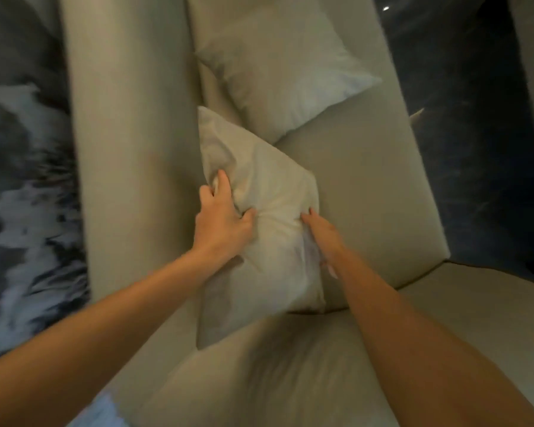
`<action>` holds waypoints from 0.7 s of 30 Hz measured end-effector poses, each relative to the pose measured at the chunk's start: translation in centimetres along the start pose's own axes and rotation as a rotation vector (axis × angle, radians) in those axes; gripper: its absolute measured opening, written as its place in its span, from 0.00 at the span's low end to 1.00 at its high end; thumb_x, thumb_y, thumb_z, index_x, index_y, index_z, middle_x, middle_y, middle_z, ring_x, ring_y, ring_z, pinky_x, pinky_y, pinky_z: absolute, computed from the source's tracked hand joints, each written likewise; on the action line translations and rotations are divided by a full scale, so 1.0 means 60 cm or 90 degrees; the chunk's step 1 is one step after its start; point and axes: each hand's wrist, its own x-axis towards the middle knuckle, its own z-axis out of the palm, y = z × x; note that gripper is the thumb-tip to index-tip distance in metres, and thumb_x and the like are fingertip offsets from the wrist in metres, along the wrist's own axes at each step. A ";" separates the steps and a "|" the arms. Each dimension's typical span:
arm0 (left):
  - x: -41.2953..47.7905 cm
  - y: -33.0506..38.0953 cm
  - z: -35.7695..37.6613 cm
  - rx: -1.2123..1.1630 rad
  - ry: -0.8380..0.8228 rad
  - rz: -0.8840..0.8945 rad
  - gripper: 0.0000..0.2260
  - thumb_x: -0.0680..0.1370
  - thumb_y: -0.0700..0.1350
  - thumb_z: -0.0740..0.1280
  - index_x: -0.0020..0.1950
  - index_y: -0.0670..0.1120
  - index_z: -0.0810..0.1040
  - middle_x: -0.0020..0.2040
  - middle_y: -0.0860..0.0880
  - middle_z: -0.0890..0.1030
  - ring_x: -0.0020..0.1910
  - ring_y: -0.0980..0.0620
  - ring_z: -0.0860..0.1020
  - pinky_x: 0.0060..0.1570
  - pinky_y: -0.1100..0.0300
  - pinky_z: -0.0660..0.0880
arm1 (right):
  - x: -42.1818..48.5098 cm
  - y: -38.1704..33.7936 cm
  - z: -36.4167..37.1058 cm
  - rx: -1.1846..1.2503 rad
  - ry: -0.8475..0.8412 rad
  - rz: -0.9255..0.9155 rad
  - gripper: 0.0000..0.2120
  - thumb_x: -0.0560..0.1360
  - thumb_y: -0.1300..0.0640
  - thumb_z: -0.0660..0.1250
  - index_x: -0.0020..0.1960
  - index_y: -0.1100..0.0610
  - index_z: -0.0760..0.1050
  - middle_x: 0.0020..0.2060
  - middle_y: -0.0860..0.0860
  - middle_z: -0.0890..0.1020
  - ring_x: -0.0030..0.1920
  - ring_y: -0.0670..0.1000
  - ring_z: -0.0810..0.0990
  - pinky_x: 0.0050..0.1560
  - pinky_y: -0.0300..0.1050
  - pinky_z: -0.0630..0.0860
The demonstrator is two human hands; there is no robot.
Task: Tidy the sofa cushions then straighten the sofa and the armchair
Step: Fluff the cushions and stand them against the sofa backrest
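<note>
A beige cushion (269, 192) stands on edge against the sofa's backrest (130, 124). My left hand (222, 223) grips its left side, fingers dug into the fabric. My right hand (324, 235) clamps its right edge. A second, paler cushion (284, 78) leans against the backrest further along, its lower corner just behind the held one. The sofa seat (361, 186) runs away from me, and another seat section (259, 380) lies below my arms.
A dark glossy floor (475, 118) lies to the right of the sofa. A grey and white mottled surface (22, 195) shows behind the backrest on the left. The image is motion-blurred.
</note>
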 end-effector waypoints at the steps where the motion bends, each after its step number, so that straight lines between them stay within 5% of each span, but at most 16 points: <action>1: -0.002 -0.023 -0.028 0.019 0.001 -0.022 0.41 0.74 0.54 0.69 0.80 0.50 0.50 0.66 0.40 0.64 0.59 0.35 0.73 0.58 0.52 0.70 | -0.007 -0.008 0.046 0.001 -0.035 -0.004 0.30 0.77 0.41 0.62 0.77 0.44 0.61 0.76 0.47 0.66 0.74 0.52 0.67 0.73 0.59 0.64; 5: 0.002 -0.128 -0.073 0.072 -0.089 -0.056 0.45 0.75 0.54 0.71 0.80 0.46 0.44 0.71 0.35 0.61 0.68 0.33 0.68 0.65 0.48 0.67 | 0.003 -0.019 0.189 -0.079 -0.098 -0.004 0.33 0.78 0.39 0.60 0.79 0.45 0.54 0.79 0.52 0.61 0.76 0.57 0.62 0.74 0.60 0.63; 9: 0.009 -0.166 -0.068 0.151 -0.103 0.034 0.45 0.74 0.64 0.66 0.79 0.46 0.46 0.66 0.40 0.65 0.56 0.32 0.76 0.52 0.46 0.73 | 0.001 -0.014 0.204 -0.092 -0.045 0.045 0.34 0.74 0.33 0.59 0.78 0.37 0.54 0.78 0.50 0.61 0.75 0.59 0.62 0.70 0.62 0.66; 12: 0.062 -0.140 -0.090 0.346 -0.093 0.128 0.35 0.72 0.67 0.65 0.68 0.44 0.60 0.61 0.41 0.76 0.54 0.36 0.79 0.43 0.50 0.68 | 0.005 -0.048 0.171 -0.120 -0.084 0.131 0.34 0.70 0.31 0.65 0.74 0.35 0.61 0.67 0.46 0.70 0.69 0.59 0.70 0.60 0.61 0.75; 15: 0.146 -0.081 -0.124 0.418 -0.099 0.195 0.23 0.75 0.63 0.64 0.58 0.45 0.74 0.57 0.41 0.81 0.56 0.37 0.80 0.43 0.52 0.66 | 0.035 -0.121 0.128 -0.237 -0.075 0.153 0.26 0.74 0.39 0.67 0.69 0.47 0.72 0.66 0.51 0.75 0.61 0.58 0.76 0.61 0.59 0.76; 18: 0.238 -0.021 -0.112 0.363 -0.104 0.214 0.20 0.76 0.60 0.63 0.55 0.44 0.78 0.56 0.39 0.81 0.56 0.36 0.79 0.43 0.52 0.69 | 0.087 -0.213 0.096 -0.300 -0.001 0.102 0.20 0.77 0.45 0.65 0.67 0.50 0.74 0.65 0.55 0.77 0.55 0.57 0.77 0.56 0.55 0.76; 21: 0.344 0.015 -0.061 0.209 -0.148 0.100 0.19 0.73 0.58 0.65 0.52 0.44 0.80 0.51 0.41 0.83 0.50 0.38 0.82 0.45 0.52 0.76 | 0.157 -0.309 0.063 -0.352 0.059 -0.011 0.22 0.78 0.48 0.64 0.72 0.48 0.69 0.65 0.55 0.77 0.55 0.56 0.78 0.51 0.52 0.77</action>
